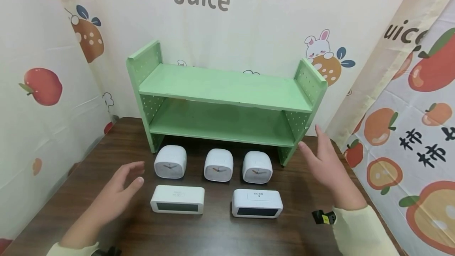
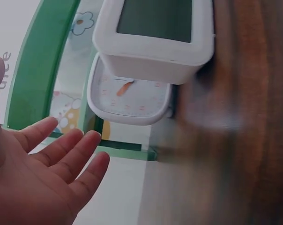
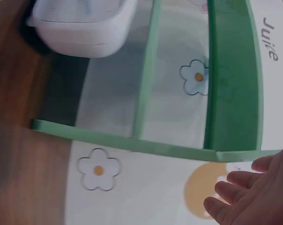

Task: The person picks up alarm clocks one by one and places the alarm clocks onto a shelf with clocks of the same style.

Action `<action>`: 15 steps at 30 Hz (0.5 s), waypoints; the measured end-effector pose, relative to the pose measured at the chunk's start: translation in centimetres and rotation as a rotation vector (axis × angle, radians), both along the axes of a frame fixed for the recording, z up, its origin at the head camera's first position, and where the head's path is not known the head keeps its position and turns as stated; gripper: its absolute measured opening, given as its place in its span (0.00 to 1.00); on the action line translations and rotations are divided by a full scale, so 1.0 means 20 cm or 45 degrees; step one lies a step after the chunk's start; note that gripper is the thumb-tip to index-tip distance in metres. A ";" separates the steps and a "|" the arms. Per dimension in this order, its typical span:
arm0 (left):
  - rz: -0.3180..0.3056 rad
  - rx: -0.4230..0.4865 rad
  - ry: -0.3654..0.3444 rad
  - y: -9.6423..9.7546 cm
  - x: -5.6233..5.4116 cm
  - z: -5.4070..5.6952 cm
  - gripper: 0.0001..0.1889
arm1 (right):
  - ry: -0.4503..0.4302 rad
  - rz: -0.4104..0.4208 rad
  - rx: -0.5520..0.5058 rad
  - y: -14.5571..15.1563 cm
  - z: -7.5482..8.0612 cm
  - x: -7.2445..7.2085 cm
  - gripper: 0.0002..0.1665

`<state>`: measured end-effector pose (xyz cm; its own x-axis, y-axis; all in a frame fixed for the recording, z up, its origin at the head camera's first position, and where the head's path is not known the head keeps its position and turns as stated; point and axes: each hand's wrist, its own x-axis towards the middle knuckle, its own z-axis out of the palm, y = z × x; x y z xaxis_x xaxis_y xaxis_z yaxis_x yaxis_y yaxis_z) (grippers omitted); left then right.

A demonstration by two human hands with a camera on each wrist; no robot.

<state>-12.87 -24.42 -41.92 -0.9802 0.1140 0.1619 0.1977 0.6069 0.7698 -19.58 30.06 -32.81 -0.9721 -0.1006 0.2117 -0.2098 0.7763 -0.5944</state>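
Observation:
My left hand (image 1: 115, 194) hovers at the left of the clocks, fingers relaxed and holding nothing. It is nearest to a white digital clock (image 1: 177, 199) and the leftmost rounded analog clock (image 1: 170, 162). In the left wrist view its fingers (image 2: 69, 157) spread beside the digital clock (image 2: 155, 28). My right hand (image 1: 325, 161) is raised by the right end of the green shelf (image 1: 227, 88), thumb and fingers apart with nothing held. Two more rounded analog clocks, one central (image 1: 218, 165) and one to its right (image 1: 257, 167), stand before the shelf. A second digital clock (image 1: 257, 203) lies front right.
The two-tier shelf stands at the back of the dark wooden table (image 1: 220, 234), its side panels raised above the top board. A fruit-printed curtain (image 1: 249, 23) surrounds the table at the back and both sides.

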 end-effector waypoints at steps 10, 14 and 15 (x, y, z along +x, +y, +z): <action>-0.024 0.063 -0.064 0.03 0.04 -0.04 0.27 | 0.164 0.070 -0.292 -0.03 0.22 -0.20 0.46; -0.038 0.037 -0.042 0.04 0.05 -0.07 0.24 | 0.170 0.102 -0.435 -0.04 0.27 -0.27 0.41; -0.041 0.030 -0.042 0.05 0.05 -0.07 0.23 | 0.166 0.106 -0.459 -0.04 0.29 -0.29 0.40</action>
<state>-11.95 -23.47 -43.37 -0.9809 0.1424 0.1326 0.1913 0.5823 0.7901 -25.41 29.22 -27.08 -0.9263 -0.0748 0.3693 -0.3552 0.5000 -0.7898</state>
